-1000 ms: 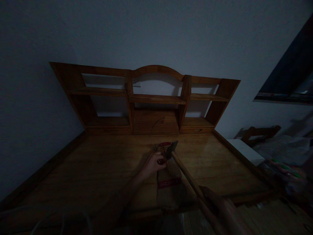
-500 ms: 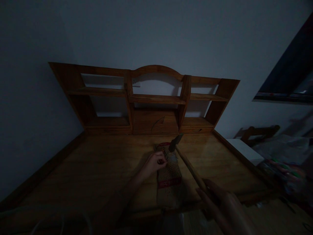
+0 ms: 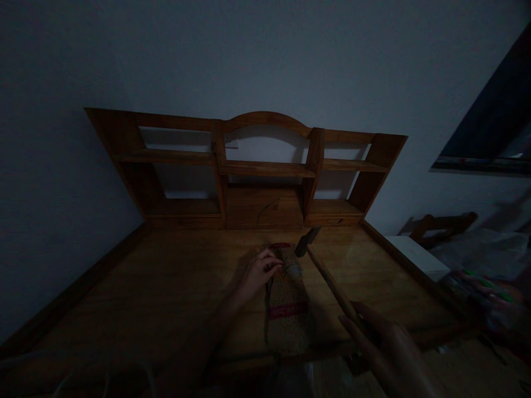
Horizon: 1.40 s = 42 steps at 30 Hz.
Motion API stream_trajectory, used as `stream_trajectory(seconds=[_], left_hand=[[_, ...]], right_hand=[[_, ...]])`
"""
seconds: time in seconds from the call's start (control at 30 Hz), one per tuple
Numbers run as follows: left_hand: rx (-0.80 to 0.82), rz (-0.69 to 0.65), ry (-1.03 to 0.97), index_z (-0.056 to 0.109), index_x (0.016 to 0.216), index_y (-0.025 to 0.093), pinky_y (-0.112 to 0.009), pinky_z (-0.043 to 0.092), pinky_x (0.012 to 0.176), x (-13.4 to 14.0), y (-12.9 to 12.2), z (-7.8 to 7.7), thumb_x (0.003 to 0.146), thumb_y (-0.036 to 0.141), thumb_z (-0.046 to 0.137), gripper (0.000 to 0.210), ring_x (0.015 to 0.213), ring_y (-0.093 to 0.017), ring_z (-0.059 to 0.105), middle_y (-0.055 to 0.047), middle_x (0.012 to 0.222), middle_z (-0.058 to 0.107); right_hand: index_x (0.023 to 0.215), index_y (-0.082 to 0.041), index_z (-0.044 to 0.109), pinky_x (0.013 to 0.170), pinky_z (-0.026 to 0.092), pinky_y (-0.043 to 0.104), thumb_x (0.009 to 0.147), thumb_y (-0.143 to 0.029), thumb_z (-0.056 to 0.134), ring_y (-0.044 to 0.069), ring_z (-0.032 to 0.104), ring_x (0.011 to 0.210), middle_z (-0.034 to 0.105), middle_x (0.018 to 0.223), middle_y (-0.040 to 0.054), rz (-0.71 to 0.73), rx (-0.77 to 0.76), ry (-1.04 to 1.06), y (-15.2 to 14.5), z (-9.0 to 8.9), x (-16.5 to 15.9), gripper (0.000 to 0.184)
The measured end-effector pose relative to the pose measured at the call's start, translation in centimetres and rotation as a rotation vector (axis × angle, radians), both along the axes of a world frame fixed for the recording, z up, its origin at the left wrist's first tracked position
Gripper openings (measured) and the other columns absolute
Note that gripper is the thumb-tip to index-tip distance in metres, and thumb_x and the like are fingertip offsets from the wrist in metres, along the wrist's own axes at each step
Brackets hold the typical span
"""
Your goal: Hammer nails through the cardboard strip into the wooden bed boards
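Observation:
My right hand (image 3: 385, 342) is closed around the wooden handle of a hammer (image 3: 332, 282). The hammer's dark head is raised just right of the far end of a long tan piece (image 3: 288, 331) with dark specks and red bands, which lies on the desk. A pale, shiny patch shows on its far part. Over this piece's far left side, my left hand (image 3: 259, 271) has thumb and fingers pinched together. Whatever may be between these fingertips is too small and dark to make out.
Both hands work over a wooden desktop (image 3: 186, 276). A wooden shelf unit (image 3: 265, 168) stands along its back edge against the wall. To the right are a white surface (image 3: 418, 257), a wooden chair back (image 3: 443, 224) and a plastic-wrapped heap (image 3: 485, 276). The room is dim.
The hammer head has moved right, away from the speckled piece. My left hand has shifted slightly left, its fingers still pinched.

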<state>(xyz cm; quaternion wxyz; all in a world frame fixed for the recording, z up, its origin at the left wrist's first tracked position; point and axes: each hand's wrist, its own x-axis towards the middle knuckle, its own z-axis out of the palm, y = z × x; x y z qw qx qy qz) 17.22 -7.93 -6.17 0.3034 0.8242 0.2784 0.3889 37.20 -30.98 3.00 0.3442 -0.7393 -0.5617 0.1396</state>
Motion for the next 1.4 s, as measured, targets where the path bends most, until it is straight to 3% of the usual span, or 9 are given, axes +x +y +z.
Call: stream_trajectory(seconds=[0.2,0.3,0.63,0.9,1.2,1.4], left_hand=[[0.083,-0.074,0.027,0.064,0.115,0.026,-0.024,0.045,0.08,0.4,-0.6,0.1,0.089,0.02,0.052,0.029,0.093,-0.014,0.054,-0.004,0.099,0.055],[0.108,-0.107,0.052,0.063,0.118,0.023,-0.024,0.044,0.082,0.9,-0.7,-0.1,0.089,0.019,0.052,0.031,0.096,-0.015,0.054,-0.006,0.1,0.054],[0.08,-0.078,0.036,0.071,0.093,0.02,-0.021,0.044,0.07,1.3,0.2,-1.5,0.086,0.022,0.058,0.016,0.084,-0.013,0.055,-0.004,0.092,0.056],[0.007,-0.042,0.014,0.072,0.085,0.019,-0.02,0.044,0.066,1.0,0.2,-1.0,0.084,0.025,0.06,0.013,0.08,-0.013,0.058,-0.003,0.087,0.062],[-0.014,-0.054,0.026,0.075,0.082,0.018,-0.021,0.045,0.065,1.0,0.3,-1.3,0.083,0.022,0.06,0.015,0.077,-0.013,0.06,-0.003,0.084,0.065],[-0.03,-0.037,0.04,0.075,0.08,0.018,-0.02,0.044,0.063,1.1,0.2,-1.0,0.082,0.022,0.06,0.015,0.076,-0.013,0.06,-0.003,0.082,0.064]], right_hand=[[0.099,-0.02,0.065,0.059,0.051,0.029,0.086,-0.047,0.049,0.028,0.071,0.079,0.075,0.085,0.009,0.02,-0.04,0.03,0.5,-0.3,-0.1,0.035],[0.1,-0.021,0.065,0.055,0.049,0.028,0.086,-0.047,0.048,0.026,0.071,0.071,0.075,0.077,0.0062,0.012,-0.074,0.049,0.7,-0.1,-0.3,0.034],[0.103,-0.019,0.062,0.062,0.049,0.026,0.091,-0.044,0.044,0.025,0.07,0.079,0.073,0.084,0.0074,0.131,-0.156,0.105,0.6,0.5,0.0,0.033],[0.104,-0.019,0.061,0.059,0.047,0.028,0.091,-0.043,0.044,0.025,0.07,0.075,0.073,0.079,0.0074,0.128,-0.192,0.087,0.7,0.8,0.0,0.033],[0.111,-0.019,0.06,0.064,0.049,0.028,0.091,-0.042,0.046,0.025,0.07,0.082,0.073,0.09,0.0089,0.147,-0.175,0.102,0.8,0.5,-0.1,0.034],[0.113,-0.017,0.06,0.056,0.048,0.026,0.092,-0.043,0.042,0.023,0.07,0.07,0.072,0.073,0.0062,0.164,-0.222,0.128,0.9,1.3,-0.5,0.038]])
